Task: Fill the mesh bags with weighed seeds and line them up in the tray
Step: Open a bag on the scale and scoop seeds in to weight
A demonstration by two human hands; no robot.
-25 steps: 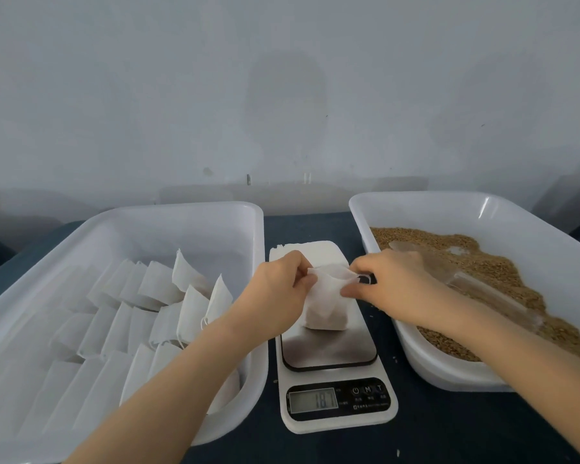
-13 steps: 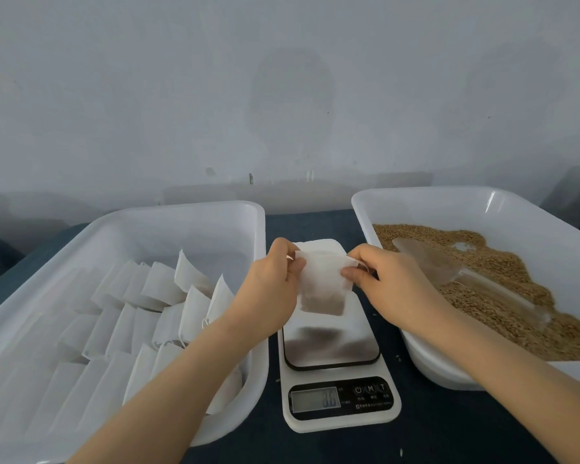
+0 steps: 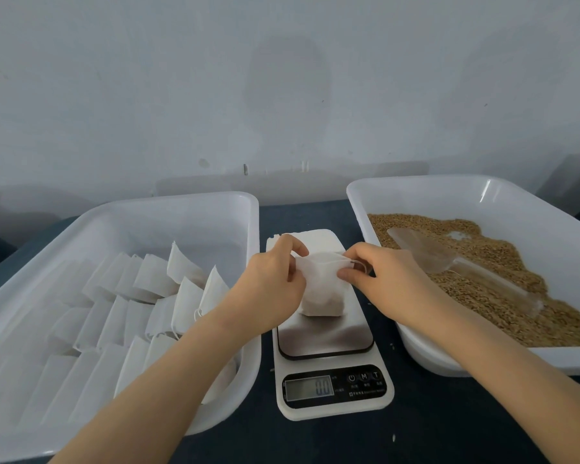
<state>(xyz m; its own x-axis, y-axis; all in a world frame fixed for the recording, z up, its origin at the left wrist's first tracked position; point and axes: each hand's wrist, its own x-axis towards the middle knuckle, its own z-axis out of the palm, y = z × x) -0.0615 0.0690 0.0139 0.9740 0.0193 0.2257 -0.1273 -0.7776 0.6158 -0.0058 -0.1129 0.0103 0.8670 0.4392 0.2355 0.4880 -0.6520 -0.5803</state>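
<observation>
**Both hands pinch the filled bag's mouth above the scale**

At the centre of the frame, the small white mesh bag (image 3: 322, 293), shaded dark by its contents in the lower part, is held over the steel platform of the white digital kitchen scale (image 3: 325, 336). The left hand (image 3: 275, 283) pinches the left side of the bag's mouth between thumb and fingers. The right hand (image 3: 392, 283) pinches the right side, where a thin white drawstring (image 3: 360, 264) loops out. Gripping opposite edges keeps the opening upward so nothing spills, and it looks like the set-up for drawing the string tight. The grey display (image 3: 310, 387) seems to read zero, which suggests the bag's weight is off the platform. Whether its bottom touches the steel I cannot tell.

At the left of the frame, the white plastic tray (image 3: 181, 199) holds filled bags (image 3: 154, 279) leaning in overlapping rows, a short carry from the left hand. At the right, a second white tray (image 3: 416, 179) holds loose brown seeds (image 3: 466, 309), and a clear plastic scoop (image 3: 449, 262) lies on them. A stack of flat empty bags (image 3: 315, 236) sits just behind the scale.
</observation>
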